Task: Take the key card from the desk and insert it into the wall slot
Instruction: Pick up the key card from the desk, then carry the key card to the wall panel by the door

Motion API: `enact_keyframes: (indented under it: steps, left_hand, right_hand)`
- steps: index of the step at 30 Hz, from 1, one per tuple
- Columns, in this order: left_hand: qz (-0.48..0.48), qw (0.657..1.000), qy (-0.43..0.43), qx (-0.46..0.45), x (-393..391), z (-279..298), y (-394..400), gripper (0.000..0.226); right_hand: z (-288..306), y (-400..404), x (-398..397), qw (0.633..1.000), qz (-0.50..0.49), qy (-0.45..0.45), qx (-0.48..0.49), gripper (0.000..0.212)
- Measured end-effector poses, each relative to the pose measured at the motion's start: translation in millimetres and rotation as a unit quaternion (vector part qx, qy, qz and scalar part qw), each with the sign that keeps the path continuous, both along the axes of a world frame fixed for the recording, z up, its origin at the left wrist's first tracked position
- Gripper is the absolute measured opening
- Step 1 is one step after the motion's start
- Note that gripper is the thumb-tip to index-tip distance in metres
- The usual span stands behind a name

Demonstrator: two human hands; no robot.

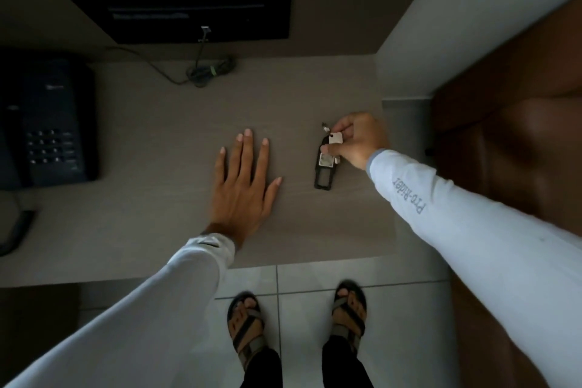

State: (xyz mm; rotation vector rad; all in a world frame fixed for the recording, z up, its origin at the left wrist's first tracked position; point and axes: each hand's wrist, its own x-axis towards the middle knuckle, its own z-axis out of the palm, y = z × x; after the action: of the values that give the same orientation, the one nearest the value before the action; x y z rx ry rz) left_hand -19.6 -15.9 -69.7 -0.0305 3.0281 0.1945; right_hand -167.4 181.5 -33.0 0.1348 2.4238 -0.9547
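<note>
— My right-hand fingers [341,128] are pinched on the key card [324,164], at its far end where a small pale tag [335,138] hangs. My right hand [357,140] curls over it.

— And the other hand?

— My left hand [244,181] lies flat on the surface [157,123], its fingers spread wide and holding nothing, palm down.

— Where does the card sit?

— Its near end rests on the surface, toward the right edge, just beside my left thumb's side but apart from it. It is a dark, long, narrow holder with rounded corners and a window cut through its near half.

— How much room is there?

— A bare stretch of pale, matte wood grain lies between my hands and out to the front edge, which runs straight below my wrists. To the right the surface ends near a light wall [472,25]. Beyond that is a brown, glossy door [519,151].

— Anything crowding the left?

— A dark plastic telephone [47,123] with a keypad sits well apart at the far left. A coiled cable [211,71] lies at the back, under a flat black screen [189,14]. Below the edge, pale floor tiles [299,309] show.
</note>
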Motion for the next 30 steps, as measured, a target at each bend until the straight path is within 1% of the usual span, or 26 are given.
enact_keyframes:
  steps: [3,7,10,12,16,21,26,30]
  left_hand:
    - [-0.007,1.0,0.012,-0.004,-3,12,-4,0.073]
    - [-0.031,0.999,0.035,-0.027,-10,51,-8,0.075]
    - [-0.05,0.994,0.085,-0.041,-27,101,-11,0.071]
    - [-0.055,0.989,0.127,-0.046,-46,140,-12,0.069]
    - [-0.063,0.972,0.222,-0.052,-84,248,-12,0.071]
    - [-0.081,0.947,0.309,-0.043,-104,390,-7,0.082]
    - [-0.119,0.918,0.376,-0.042,-121,536,8,0.084]
    - [-0.139,0.886,0.441,-0.027,-129,641,40,0.084]
  right_hand:
    - [15,2,1,0.997,-0.044,-0.028,-0.058,0.036]
    - [55,10,11,0.978,-0.135,-0.051,-0.148,0.032]
    - [108,17,7,0.972,-0.144,-0.036,-0.18,0.027]
    - [151,21,-3,0.972,-0.143,0.0,-0.188,0.024]
    - [264,23,-23,0.961,-0.145,0.08,-0.221,0.015]
    - [409,28,-26,0.937,-0.161,0.144,-0.274,0.011]
    - [564,52,-11,0.92,-0.176,0.23,-0.265,0.025]
    - [683,90,14,0.899,-0.185,0.318,-0.237,0.027]
